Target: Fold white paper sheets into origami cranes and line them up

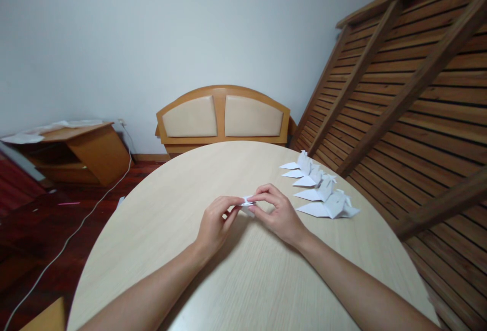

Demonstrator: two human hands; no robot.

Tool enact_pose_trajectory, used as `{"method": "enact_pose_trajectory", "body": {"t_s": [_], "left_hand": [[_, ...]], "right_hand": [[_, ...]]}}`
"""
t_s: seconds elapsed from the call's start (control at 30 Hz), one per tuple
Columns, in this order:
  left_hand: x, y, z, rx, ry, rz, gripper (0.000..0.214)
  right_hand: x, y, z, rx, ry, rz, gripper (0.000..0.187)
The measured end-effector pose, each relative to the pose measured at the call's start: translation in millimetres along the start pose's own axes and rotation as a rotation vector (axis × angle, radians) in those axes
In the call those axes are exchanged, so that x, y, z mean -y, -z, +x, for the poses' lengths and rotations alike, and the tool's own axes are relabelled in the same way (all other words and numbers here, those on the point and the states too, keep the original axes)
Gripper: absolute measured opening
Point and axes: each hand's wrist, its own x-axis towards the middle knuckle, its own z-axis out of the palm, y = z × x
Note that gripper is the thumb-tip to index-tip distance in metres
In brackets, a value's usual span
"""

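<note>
Between my two hands, just above the middle of the round table [182, 209], is a small folded piece of white paper [248, 209]. My left hand [218, 219] pinches its left side between thumb and fingers. On the right side, my right hand [277, 213] grips it the same way, fingertips close to those of the left. Most of the paper's shape is hidden by the fingers. To the right of my hands, several white folded paper figures [327, 205] stand in a row running away from me, each with a pointed end toward the left.
A wooden headboard with cream panels [254, 115] stands behind the table. Slatted wooden frames [380, 103] lean along the right side. At the left are a low wooden cabinet [95, 151] and a white cable [81, 224] across the dark red floor.
</note>
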Motion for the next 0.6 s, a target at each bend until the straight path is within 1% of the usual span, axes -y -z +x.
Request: {"method": "enact_pose_trajectory", "body": {"t_s": [0.13,0.2,0.27,0.33,0.4,0.47,0.6], "left_hand": [[-2.2,-1.4,-0.3,0.015,0.025,-0.022,0.019],[-3.6,-1.9,-0.7,0.033,0.058,-0.034,0.018],[-4.8,-2.0,-1.1,0.058,0.101,-0.049,0.016],[-5.3,-1.9,-1.4,0.072,0.142,-0.070,0.015],[-4.9,-2.0,-1.2,0.061,0.185,-0.097,0.016],[-3.5,-2.7,-0.6,0.038,0.228,-0.138,0.016],[-0.8,-5.2,0.4,0.037,0.281,-0.214,0.017]], "right_hand": [[-1.8,2.0,0.0,0.016,0.130,-0.098,0.007],[-1.6,2.7,-0.5,0.044,0.214,-0.160,0.005],[-0.4,2.8,-1.3,0.063,0.263,-0.192,0.005],[1.1,2.5,-2.2,0.057,0.235,-0.175,0.008],[2.3,2.3,-3.0,0.044,0.154,-0.130,0.016],[2.7,2.4,-3.3,0.038,0.086,-0.079,0.020],[1.9,2.9,-2.5,0.034,0.023,-0.020,0.009]]}}
